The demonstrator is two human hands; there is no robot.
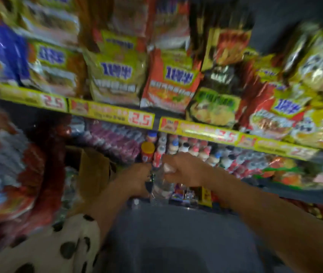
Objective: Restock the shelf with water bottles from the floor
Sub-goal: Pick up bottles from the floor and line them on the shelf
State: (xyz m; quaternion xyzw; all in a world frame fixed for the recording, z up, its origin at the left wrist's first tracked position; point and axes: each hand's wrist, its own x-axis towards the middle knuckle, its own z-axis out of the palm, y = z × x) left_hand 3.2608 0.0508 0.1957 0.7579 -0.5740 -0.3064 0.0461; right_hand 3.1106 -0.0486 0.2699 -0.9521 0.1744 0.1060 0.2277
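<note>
A clear water bottle (159, 186) is hanging upright between both hands, in front of the lower shelf (286, 189) and above the person's dark lap. The right hand (184, 169) is curling around the bottle's top, fingers closed over what looks like the cap, though motion blur is smearing the detail there. The left hand (139, 179) is sitting just beside it on the left, fingers bent against the bottle's neck and shoulder; it seems to be gripping too, but the blur is making that hard to confirm. A spotted sleeve (66, 243) is covering the left upper arm.

Just behind the hands, rows of small drink bottles (192, 149) with white, red and blue caps are standing on the lower shelf, with a yellow-lidded jar (147, 151) to their left. A cardboard box (93, 170) is leaning left of the jar. Above, a yellow price strip (117, 113) marked 2.5 is running along the upper shelf edge, and noodle packets (115, 75) in yellow and orange are crowding the shelf over it.
</note>
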